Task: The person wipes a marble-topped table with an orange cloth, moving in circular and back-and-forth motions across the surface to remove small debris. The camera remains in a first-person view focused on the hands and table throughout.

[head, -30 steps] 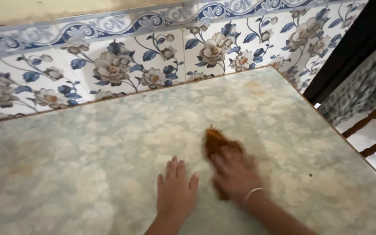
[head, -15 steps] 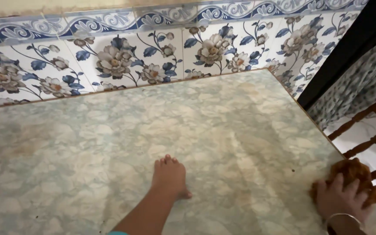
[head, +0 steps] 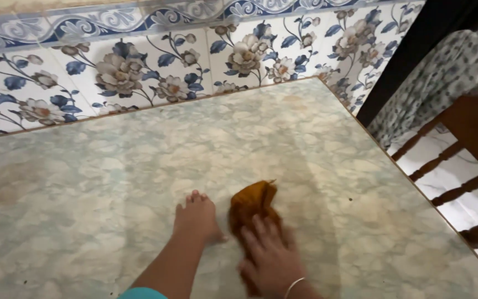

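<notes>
My right hand (head: 270, 256) presses flat on an orange-brown cloth (head: 253, 206) lying on the pale marbled counter top (head: 112, 166). The cloth sticks out beyond my fingertips toward the wall. A thin bangle circles my right wrist. My left hand (head: 196, 217) rests palm down on the counter just left of the cloth, fingers together and holding nothing. A teal sleeve edge shows at the bottom of my left arm.
Floral blue-and-white wall tiles (head: 139, 72) run along the far side of the counter. The counter's right edge (head: 416, 188) drops off to a white floor, where a dark wooden chair (head: 471, 144) stands beside patterned fabric (head: 438, 77).
My right hand and the cloth have slid left from the counter's right edge to beside my left hand. The left hand has stayed in place.
</notes>
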